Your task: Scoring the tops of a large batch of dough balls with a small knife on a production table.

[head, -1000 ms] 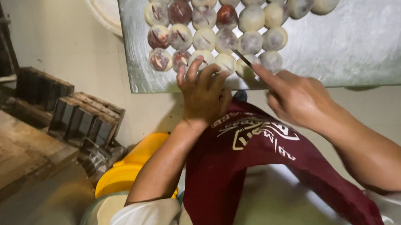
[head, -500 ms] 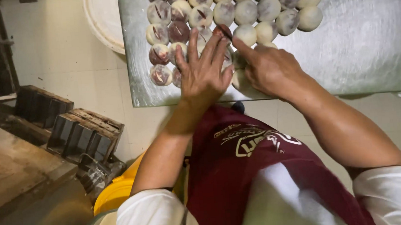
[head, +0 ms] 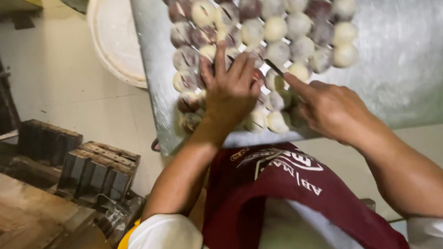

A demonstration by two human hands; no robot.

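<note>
Metal table [head: 415,74]: flat, dull grey sheet, floury and smeared, its near edge running across the view above the maroon apron [head: 289,198]. On the table's left half sits a packed cluster of dough balls [head: 277,27], rounded lumps with matte, dusted skins, some pale cream, others marbled purple-brown; the cluster reaches from the table's far edge down to its near edge. Left hand [head: 229,90]: palm down on the dough balls near the table's front left corner, fingers spread and extended, pressing flat rather than clenched; whether anything is held under the palm cannot be told. Right hand [head: 332,106]: just right of the left hand, over the near edge of the table, fingers curled around a thin dark blade [head: 273,67], index finger laid along its back. Blade: narrow, straight, long axis diagonal, tip pointing up and left toward the centre of the cluster, resting among the pale balls. Left of the table, on the pale floor: round white tub [head: 114,38], and dark metal loaf tins [head: 97,167] in rectangular strapped sets.
</note>
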